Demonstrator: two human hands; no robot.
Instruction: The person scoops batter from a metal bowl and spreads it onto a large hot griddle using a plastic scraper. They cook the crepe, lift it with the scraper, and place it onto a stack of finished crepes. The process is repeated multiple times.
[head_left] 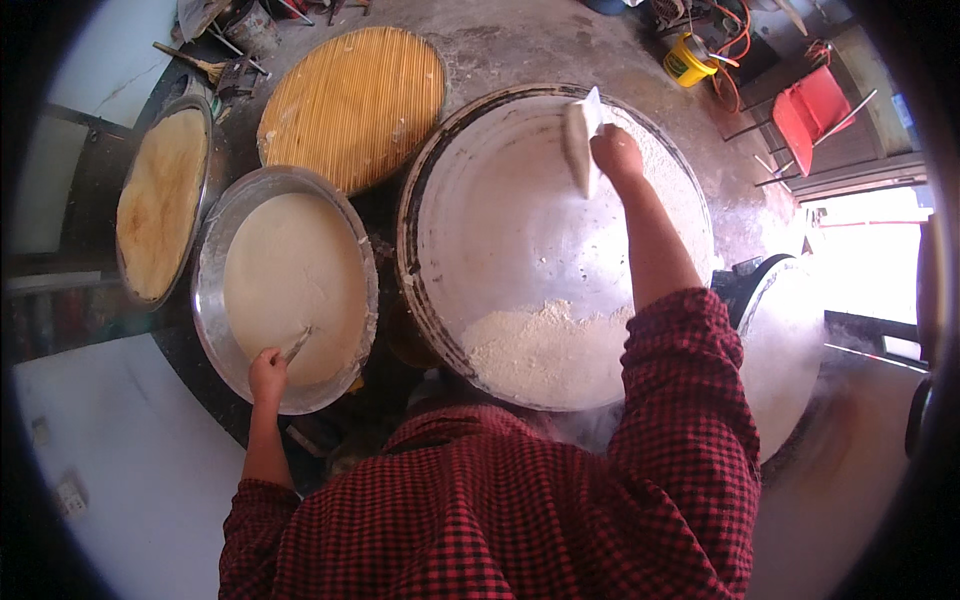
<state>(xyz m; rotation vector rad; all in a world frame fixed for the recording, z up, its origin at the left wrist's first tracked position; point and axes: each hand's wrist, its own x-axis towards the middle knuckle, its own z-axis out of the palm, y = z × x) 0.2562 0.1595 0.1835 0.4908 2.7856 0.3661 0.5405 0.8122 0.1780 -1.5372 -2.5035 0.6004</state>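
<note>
My right hand [617, 152] is closed round a whitish scraper [578, 150], held upright near the far edge of a large round griddle [520, 235]. A pale dusting of dry flour-like crumbs [545, 345] lies along the griddle's near side, and more coats its far right edge. On the left, my left hand [268, 375] grips the thin handle of what looks like a ladle [298, 344]. Its lower end is in the pale batter [295, 270] or hidden by it. The batter fills much of a wide metal basin [210, 285].
Behind the basin is a round slatted mat [355, 105]. A round tray with a browned flatbread [160, 205] stands far left. Another round, pale-topped surface [780, 350] is close at my right, with steam near it. A yellow bucket [690, 60] and red chair [808, 110] stand farther back.
</note>
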